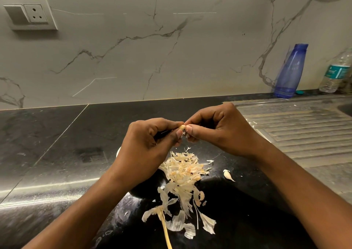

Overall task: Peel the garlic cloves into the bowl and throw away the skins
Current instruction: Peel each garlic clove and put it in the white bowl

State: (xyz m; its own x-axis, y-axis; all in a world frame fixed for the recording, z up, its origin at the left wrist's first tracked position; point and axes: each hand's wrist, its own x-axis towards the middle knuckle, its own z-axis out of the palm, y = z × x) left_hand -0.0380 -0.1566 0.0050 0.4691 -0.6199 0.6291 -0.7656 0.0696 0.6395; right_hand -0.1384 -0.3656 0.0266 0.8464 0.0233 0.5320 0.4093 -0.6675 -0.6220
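We held a clove (182, 127) up over the counter (57, 144), between both hands and above the skins (182, 170) heaped below. To do this step well, we judged, the left hand (150, 140) should steady the clove by its body while the right hand (219, 130) worked a nail under the loose skin at the tip and drew it off in strips. The pull should be gentle enough not to bruise the flesh, and made over the heap, so that scraps fell in one place for throwing away. Both hands were curled close. The left pinched the clove between thumb and forefinger. The right pinched at its end, thumb and forefinger tips meeting there, the other fingers folded under. A spare clove (228, 175) lay unpeeled just right of the heap, and a dry stalk (165, 229) at its near end. The bowl (118, 151) we took to be the pale rim beside the left hand, mostly hidden.
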